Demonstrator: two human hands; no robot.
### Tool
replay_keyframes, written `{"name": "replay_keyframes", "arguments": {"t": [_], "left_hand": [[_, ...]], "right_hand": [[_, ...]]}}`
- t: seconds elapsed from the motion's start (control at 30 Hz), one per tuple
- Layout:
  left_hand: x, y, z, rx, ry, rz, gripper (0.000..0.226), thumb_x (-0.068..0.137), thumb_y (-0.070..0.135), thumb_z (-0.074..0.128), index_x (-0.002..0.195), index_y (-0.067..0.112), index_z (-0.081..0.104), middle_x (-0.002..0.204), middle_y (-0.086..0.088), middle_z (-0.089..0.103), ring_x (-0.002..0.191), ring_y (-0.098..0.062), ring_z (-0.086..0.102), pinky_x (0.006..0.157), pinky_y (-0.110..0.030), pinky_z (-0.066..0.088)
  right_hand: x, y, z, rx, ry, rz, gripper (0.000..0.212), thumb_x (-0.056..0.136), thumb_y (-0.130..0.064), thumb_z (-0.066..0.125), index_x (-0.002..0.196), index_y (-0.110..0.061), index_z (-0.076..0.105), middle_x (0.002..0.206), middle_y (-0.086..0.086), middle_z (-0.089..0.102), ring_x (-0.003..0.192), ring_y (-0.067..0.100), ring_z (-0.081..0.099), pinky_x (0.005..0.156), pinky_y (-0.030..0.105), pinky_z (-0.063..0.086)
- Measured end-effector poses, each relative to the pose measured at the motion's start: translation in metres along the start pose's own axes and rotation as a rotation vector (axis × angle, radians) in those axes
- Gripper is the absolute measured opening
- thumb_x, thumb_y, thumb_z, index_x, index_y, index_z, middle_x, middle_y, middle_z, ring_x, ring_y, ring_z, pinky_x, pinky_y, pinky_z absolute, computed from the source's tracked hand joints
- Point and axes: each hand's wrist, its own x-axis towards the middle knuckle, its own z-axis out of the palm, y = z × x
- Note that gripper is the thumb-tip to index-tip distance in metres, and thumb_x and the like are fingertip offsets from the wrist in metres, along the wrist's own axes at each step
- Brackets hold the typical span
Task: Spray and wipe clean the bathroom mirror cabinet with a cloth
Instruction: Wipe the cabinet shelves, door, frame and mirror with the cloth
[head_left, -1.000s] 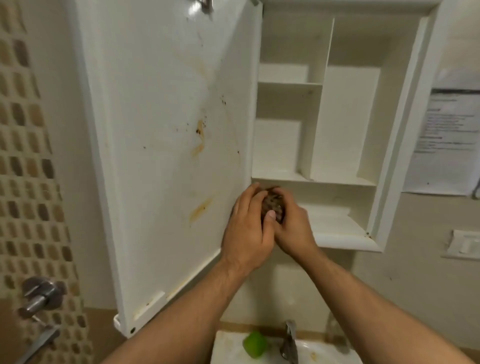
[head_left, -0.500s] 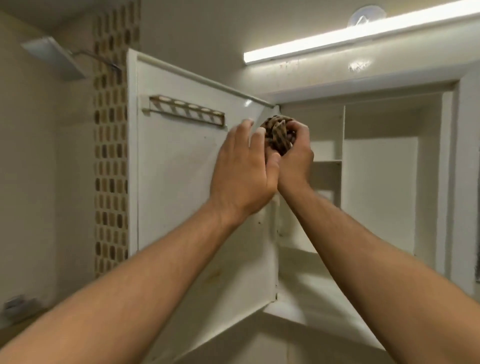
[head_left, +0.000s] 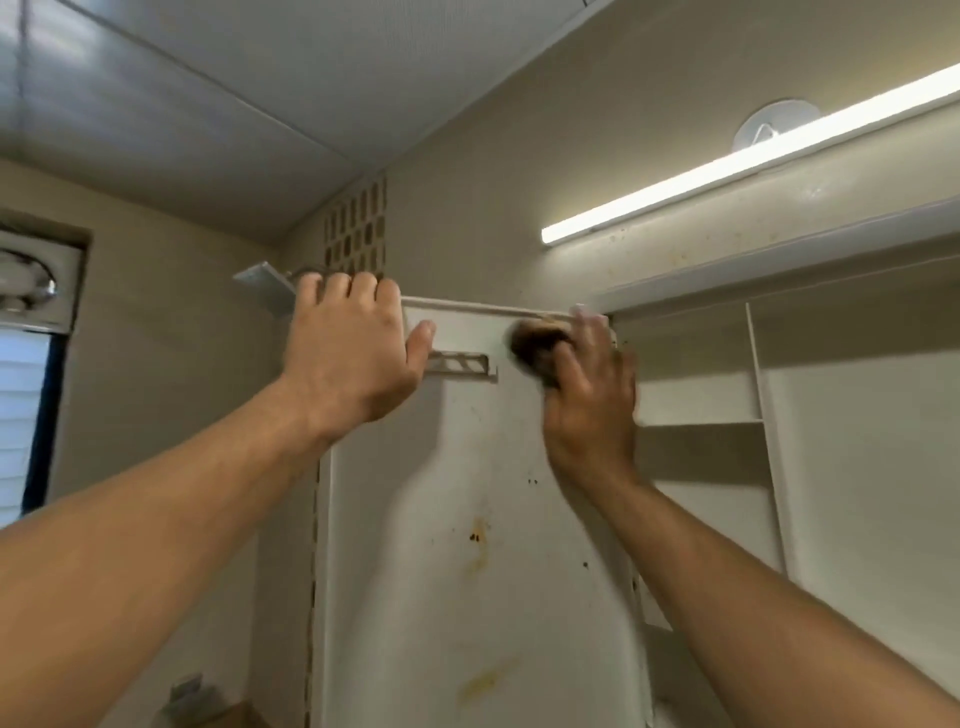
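The white cabinet door (head_left: 467, 519) stands open, its inner face toward me, marked with brown and yellow stains. My left hand (head_left: 348, 353) grips the door's top left corner, fingers curled over the edge. My right hand (head_left: 587, 395) presses a bunched brown cloth (head_left: 535, 345) against the door near its top right corner; the cloth is blurred. A small slotted rack (head_left: 462, 364) sits on the door between my hands. The open cabinet (head_left: 758, 389) with bare white shelves is to the right.
A lit tube light (head_left: 727, 171) runs along the wall above the cabinet. A shower head (head_left: 265, 286) juts out behind the left hand. An exhaust fan (head_left: 26, 286) and window sit at far left. Mosaic tiles (head_left: 356, 234) are behind the door.
My view has tilted upward from the sink to the ceiling. My hands have come apart: the left went to the door's top corner, the right carried the cloth to the door's upper face.
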Motion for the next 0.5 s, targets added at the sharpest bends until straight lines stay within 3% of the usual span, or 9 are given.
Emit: {"name": "replay_keyframes", "arguments": {"t": [0.07, 0.13, 0.17, 0.23, 0.3, 0.33, 0.4, 0.5], "left_hand": [[0.001, -0.001, 0.002, -0.035, 0.004, 0.007, 0.069, 0.098, 0.057, 0.020, 0.117, 0.007, 0.064, 0.115, -0.016, 0.068, 0.108, -0.035, 0.061, 0.096, -0.049, 0.044], [0.001, 0.001, 0.006, -0.096, 0.049, -0.002, 0.064, 0.100, 0.053, 0.024, 0.108, 0.007, 0.068, 0.104, -0.015, 0.070, 0.099, -0.035, 0.063, 0.091, -0.047, 0.045], [0.003, 0.001, 0.008, -0.125, 0.081, -0.009, 0.060, 0.100, 0.050, 0.026, 0.103, 0.007, 0.068, 0.100, -0.014, 0.071, 0.096, -0.034, 0.063, 0.089, -0.047, 0.045], [0.003, -0.002, 0.015, -0.201, 0.139, -0.012, 0.051, 0.100, 0.042, 0.029, 0.097, 0.009, 0.068, 0.095, -0.013, 0.071, 0.092, -0.035, 0.062, 0.087, -0.046, 0.045], [0.003, -0.010, 0.021, -0.301, 0.214, 0.020, 0.045, 0.101, 0.037, 0.031, 0.096, 0.011, 0.067, 0.095, -0.010, 0.071, 0.092, -0.033, 0.062, 0.086, -0.045, 0.045], [0.003, -0.016, 0.023, -0.348, 0.243, 0.039, 0.045, 0.102, 0.037, 0.030, 0.099, 0.011, 0.067, 0.098, -0.009, 0.071, 0.094, -0.032, 0.062, 0.087, -0.044, 0.045], [-0.003, -0.023, 0.028, -0.412, 0.294, 0.012, 0.047, 0.103, 0.038, 0.031, 0.116, 0.009, 0.066, 0.120, -0.010, 0.067, 0.115, -0.030, 0.059, 0.102, -0.043, 0.041], [-0.020, -0.025, 0.038, -0.529, 0.286, -0.179, 0.062, 0.102, 0.042, 0.033, 0.153, 0.007, 0.040, 0.164, -0.009, 0.032, 0.153, -0.027, 0.024, 0.127, -0.044, 0.013]], "right_hand": [[0.008, -0.009, 0.003, 0.024, 0.006, 0.390, 0.053, 0.107, -0.036, 0.038, 0.157, -0.016, 0.036, 0.173, 0.006, 0.010, 0.160, 0.027, 0.004, 0.129, 0.053, 0.006], [0.018, -0.041, 0.008, 0.278, -0.015, 0.511, 0.065, 0.106, -0.047, 0.030, 0.162, -0.016, 0.026, 0.174, 0.006, 0.005, 0.160, 0.026, 0.001, 0.129, 0.050, 0.007], [0.023, -0.057, 0.010, 0.400, -0.028, 0.450, 0.067, 0.105, -0.051, 0.028, 0.163, -0.020, 0.024, 0.174, 0.002, 0.002, 0.160, 0.020, -0.004, 0.130, 0.047, 0.004], [0.023, -0.077, 0.012, 0.465, -0.116, 0.137, 0.062, 0.106, -0.053, 0.027, 0.162, -0.026, 0.029, 0.174, -0.008, 0.000, 0.159, 0.010, -0.010, 0.130, 0.041, 0.002], [0.025, -0.069, 0.006, 0.324, -0.189, -0.176, 0.057, 0.106, -0.052, 0.029, 0.155, -0.025, 0.044, 0.173, -0.009, 0.004, 0.160, 0.013, -0.004, 0.130, 0.044, 0.007], [0.028, -0.059, 0.003, 0.232, -0.186, -0.237, 0.056, 0.106, -0.051, 0.030, 0.152, -0.025, 0.048, 0.173, -0.007, 0.007, 0.160, 0.015, 0.000, 0.129, 0.048, 0.009], [0.032, -0.040, -0.002, 0.066, -0.163, -0.180, 0.058, 0.105, -0.053, 0.032, 0.156, -0.025, 0.042, 0.174, -0.002, 0.003, 0.160, 0.019, -0.002, 0.129, 0.053, 0.005], [0.030, -0.050, -0.006, 0.145, -0.234, 0.059, 0.073, 0.101, -0.056, 0.036, 0.162, -0.019, 0.024, 0.172, 0.000, -0.017, 0.158, 0.018, -0.018, 0.129, 0.048, -0.005]]}}
